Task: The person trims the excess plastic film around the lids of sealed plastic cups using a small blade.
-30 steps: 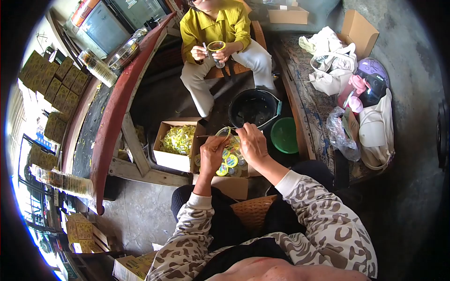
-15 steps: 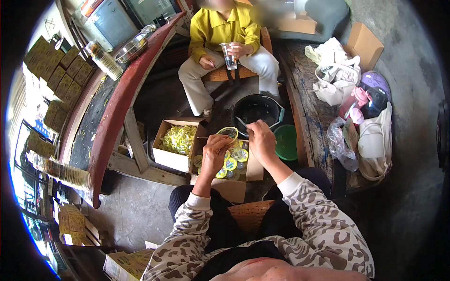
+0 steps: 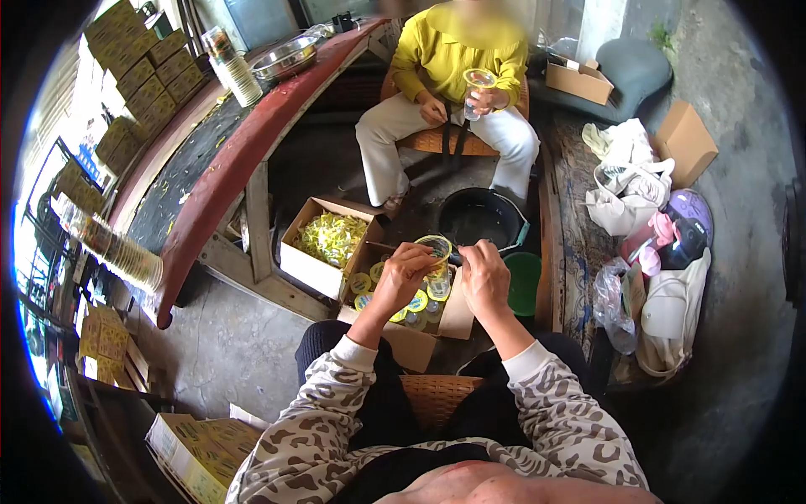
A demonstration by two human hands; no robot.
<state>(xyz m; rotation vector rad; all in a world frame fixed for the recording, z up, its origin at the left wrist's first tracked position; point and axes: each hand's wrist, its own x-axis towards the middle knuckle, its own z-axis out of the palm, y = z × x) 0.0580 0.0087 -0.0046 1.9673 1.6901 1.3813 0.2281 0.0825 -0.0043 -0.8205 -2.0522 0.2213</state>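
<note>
Between my hands is a clear plastic cup with a yellow rim, its mouth facing up. My left hand is closed on the cup's left side, and a thin stick pokes out to its left. My right hand is pinched at the cup's right edge; whatever its fingertips hold is too small to name. Below the hands an open cardboard box holds several cups with yellow lids. Left of it, another box is full of yellow-green strips.
Opposite sits a person in a yellow shirt holding a clear cup. A black bucket and green basin stand beyond the boxes. A red-edged table with stacked cups lies left. Bags and a helmet rest on the right bench.
The view has shifted left, so the surroundings appear farther right. My right hand has come back to the cup's rim. The person opposite has lowered one hand from their cup.
</note>
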